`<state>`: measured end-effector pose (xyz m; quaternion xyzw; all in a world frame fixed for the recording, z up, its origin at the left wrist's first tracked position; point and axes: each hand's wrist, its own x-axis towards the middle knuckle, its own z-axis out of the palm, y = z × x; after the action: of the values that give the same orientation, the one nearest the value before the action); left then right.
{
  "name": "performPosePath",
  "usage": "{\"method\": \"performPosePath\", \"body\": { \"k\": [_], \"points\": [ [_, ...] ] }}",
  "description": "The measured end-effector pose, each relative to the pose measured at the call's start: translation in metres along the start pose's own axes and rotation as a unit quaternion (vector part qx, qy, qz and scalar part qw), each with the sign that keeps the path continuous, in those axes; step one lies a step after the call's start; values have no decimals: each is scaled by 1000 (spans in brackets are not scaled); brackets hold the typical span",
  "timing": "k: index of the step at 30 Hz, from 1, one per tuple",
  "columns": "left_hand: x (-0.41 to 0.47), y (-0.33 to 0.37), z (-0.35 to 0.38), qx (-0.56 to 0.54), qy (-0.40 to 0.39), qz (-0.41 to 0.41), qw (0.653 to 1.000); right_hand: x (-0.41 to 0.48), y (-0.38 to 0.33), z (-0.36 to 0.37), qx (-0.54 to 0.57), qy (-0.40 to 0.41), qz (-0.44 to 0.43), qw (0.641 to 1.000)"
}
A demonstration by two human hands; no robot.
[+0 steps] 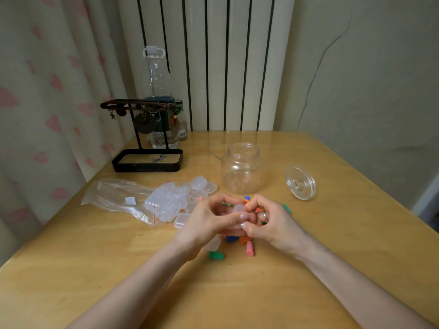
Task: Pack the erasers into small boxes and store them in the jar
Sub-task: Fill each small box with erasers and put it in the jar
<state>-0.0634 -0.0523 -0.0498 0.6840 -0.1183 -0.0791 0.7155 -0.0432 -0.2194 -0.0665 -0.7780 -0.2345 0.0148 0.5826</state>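
Both hands meet over the table's middle around one small clear box [238,208]. My left hand [209,222] cups it from the left and my right hand [268,220] pinches it from the right. Coloured erasers lie under and around the hands: a green eraser [216,255], a pink eraser [250,248], and blue and orange ones partly hidden. A heap of small clear boxes [175,200] lies to the left. The open clear jar [242,172] stands just behind the hands; its lid [300,182] lies to the right.
A crumpled clear plastic bag [116,194] lies left of the boxes. A black jewellery stand [147,157] and a tall plastic bottle [158,96] stand at the back left. The wooden table [332,233] meets a curtain on the left and a wall behind.
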Motion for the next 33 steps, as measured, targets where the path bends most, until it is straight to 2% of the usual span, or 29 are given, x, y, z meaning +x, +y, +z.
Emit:
{"method": "performPosePath", "body": {
  "k": [5, 9, 15, 20, 23, 25, 26, 29, 31, 33],
  "points": [
    [1, 5, -1, -15, 2, -2, 1000, 1, -8, 3, 14, 7, 16, 1000],
    [1, 15, -9, -60, -22, -4, 998, 5, -21, -13, 35, 4, 22, 999],
    [1, 15, -13, -145, -51, -43, 987, 8, -12, -20, 94, 45, 53, 993],
    [-1, 15, -14, -130, -102, -62, 984, 7, -6, -13, 80, 55, 81, 992],
    [3, 13, -16, -162, -86, -57, 981, 8, -9, -15, 21, 112, 80, 990],
    [7, 11, -19, -202, -45, -38, 978, 5, -18, -16, -94, 130, 96, 982],
    [9, 11, -21, -213, -22, -25, 976, 2, -23, -13, -177, 97, 118, 972],
    [11, 10, -24, -229, 17, 0, 973, -7, -35, 7, -396, -40, 165, 903],
    [12, 9, -24, -232, 26, 2, 972, -10, -36, 15, -416, -72, 160, 892],
    [12, 9, -24, -233, 26, 3, 972, -10, -34, 5, -375, -76, 182, 906]
  ]
}}
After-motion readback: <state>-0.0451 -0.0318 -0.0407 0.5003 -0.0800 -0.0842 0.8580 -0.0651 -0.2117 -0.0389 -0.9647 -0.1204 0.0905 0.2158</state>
